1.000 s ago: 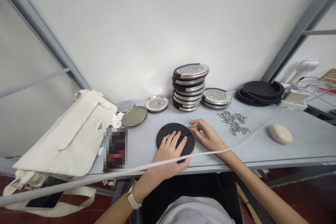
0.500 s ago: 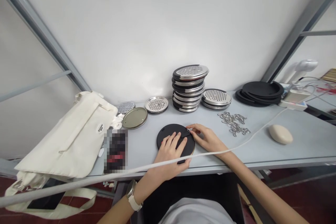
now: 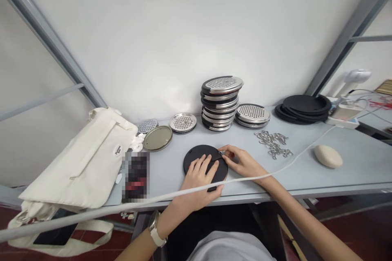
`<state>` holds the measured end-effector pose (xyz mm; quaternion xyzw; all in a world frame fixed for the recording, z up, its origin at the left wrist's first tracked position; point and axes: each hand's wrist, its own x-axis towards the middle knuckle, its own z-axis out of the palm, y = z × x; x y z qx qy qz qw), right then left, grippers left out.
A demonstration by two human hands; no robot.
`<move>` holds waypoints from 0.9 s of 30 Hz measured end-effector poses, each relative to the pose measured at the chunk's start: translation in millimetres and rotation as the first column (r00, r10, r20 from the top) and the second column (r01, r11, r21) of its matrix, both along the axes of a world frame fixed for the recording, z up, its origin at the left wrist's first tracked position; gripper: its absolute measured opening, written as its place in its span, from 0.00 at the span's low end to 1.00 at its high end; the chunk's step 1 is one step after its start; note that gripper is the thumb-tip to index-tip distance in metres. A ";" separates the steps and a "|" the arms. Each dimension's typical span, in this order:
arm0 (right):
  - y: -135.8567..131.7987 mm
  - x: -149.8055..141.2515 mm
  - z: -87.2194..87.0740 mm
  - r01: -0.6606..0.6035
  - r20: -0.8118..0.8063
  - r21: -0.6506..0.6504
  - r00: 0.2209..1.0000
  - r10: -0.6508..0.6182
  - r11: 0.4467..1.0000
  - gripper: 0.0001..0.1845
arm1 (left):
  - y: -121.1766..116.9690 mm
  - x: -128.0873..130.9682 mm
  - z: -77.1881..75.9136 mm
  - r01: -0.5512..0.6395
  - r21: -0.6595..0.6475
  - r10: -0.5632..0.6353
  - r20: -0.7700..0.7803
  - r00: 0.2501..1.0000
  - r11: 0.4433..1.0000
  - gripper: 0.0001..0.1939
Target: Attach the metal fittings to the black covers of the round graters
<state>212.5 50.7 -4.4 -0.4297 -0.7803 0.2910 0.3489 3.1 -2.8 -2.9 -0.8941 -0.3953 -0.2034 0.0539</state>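
A round black disc [image 3: 199, 154] lies on the grey table [image 3: 352, 171] in front of me. My left hand [image 3: 197, 179] rests flat on the disc with its fingers spread. At the disc's right edge my right hand [image 3: 241, 161] pinches a small metal clip [image 3: 221, 153] against a notch in the rim. A loose heap of metal clips [image 3: 273, 143] lies just right of that hand.
Behind stand a tall stack of perforated steel discs with black rims [image 3: 220, 102], a lower stack [image 3: 252, 115], single steel discs [image 3: 183, 122], a lid [image 3: 157, 138] and black discs [image 3: 303, 108]. A white bag [image 3: 82, 163], cream soap-shaped lump [image 3: 327, 156] and white cord [image 3: 294, 159] lie nearby.
My right hand moved left from beside the disc onto its right edge and closed its fingers on the small clip. The left hand stayed on the disc.
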 end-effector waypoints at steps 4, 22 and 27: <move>0.4 1.4 -2.2 -0.025 -0.008 -0.058 1.000 0.024 0.998 0.16 | -0.6 0.4 0.7 -0.004 0.001 0.004 0.002 1.000 1.000 0.29; -3.3 -1.8 2.2 -0.076 -0.029 -0.103 0.997 0.073 0.992 0.13 | -1.5 0.1 1.9 0.001 -0.003 0.000 0.010 1.000 1.000 0.29; -4.1 -1.9 3.3 -0.081 -0.038 -0.099 0.996 0.077 0.992 0.13 | -0.7 0.6 2.2 0.000 0.001 0.000 0.012 1.000 1.000 0.29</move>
